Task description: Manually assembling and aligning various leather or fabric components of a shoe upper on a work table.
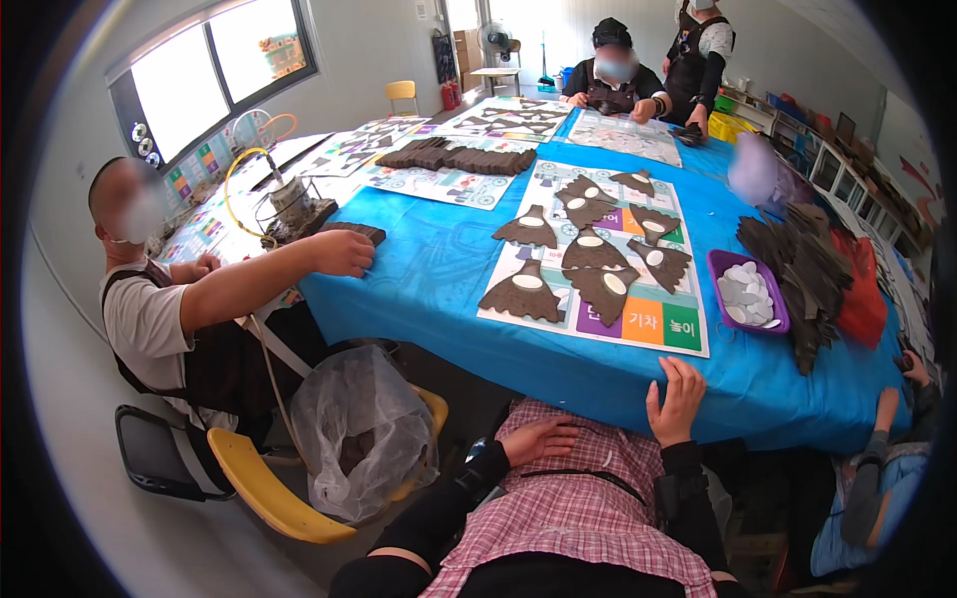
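My left hand (541, 441) lies flat over my pink checked apron (588, 498), fingers stretched out, holding nothing. At the near edge of the blue-covered table my right hand (678, 401) touches the cloth with its fingers apart and nothing in them. Just beyond it lies a printed mat (638, 334) with coloured squares. Several dark brown fan-shaped pieces with jagged edges, such as the near-left piece (513, 302), are spread on it, most bearing a white oval. To the right, a purple basket (714, 261) holds loose white ovals (746, 294).
Beside the basket are a heap of brown pieces (797, 274) and a red bag (862, 289). A row of brown pieces (454, 156) lies farther back. At left, a co-worker (159, 299) reaches over the table near a yellow chair (259, 488) and a clear plastic bag (359, 429).
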Motion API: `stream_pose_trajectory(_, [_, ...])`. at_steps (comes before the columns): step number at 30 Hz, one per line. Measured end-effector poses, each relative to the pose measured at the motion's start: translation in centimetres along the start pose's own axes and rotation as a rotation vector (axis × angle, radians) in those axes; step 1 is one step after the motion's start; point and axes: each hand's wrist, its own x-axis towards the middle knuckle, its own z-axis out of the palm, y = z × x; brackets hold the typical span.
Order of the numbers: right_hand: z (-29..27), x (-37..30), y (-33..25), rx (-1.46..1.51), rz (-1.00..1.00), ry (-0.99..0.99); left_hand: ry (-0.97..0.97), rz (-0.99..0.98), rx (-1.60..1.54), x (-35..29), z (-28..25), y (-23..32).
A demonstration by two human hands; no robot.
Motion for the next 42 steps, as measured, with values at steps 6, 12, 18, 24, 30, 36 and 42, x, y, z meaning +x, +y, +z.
stream_pose_trajectory(6, [-0.8, -0.1, 0.1, 0.004, 0.030, 0.006, -0.043, -0.015, 0.015, 0.4, 0.4, 0.3])
stream_pose_trajectory(12, [-0.1, 0.1, -0.1, 0.095, 0.042, -0.012, 0.062, -0.030, 0.000, -0.4, 0.2, 0.3])
stream_pose_trajectory(18, [-1.0, 0.1, 0.1, 0.082, 0.063, -0.008, 0.081, -0.048, 0.027, 0.2, 0.7, 0.6])
stream_pose_trajectory(24, [-1.2, -0.1, 0.0, 0.083, 0.065, -0.015, 0.069, -0.032, 0.020, 0.1, 0.3, 0.3])
stream_pose_trajectory(30, [-0.9, -0.2, 0.2, 0.095, 0.072, -0.013, 0.086, -0.036, 0.022, 0.2, 0.4, 0.3])
stream_pose_trajectory(36, [-1.0, 0.0, 0.2, 0.081, 0.072, -0.016, 0.069, -0.022, 0.044, 0.4, 0.0, 0.1])
stream_pose_trajectory(42, [-1.1, 0.0, 0.2, 0.081, 0.071, -0.016, 0.076, -0.019, 0.040, 0.2, 0.0, 0.2])
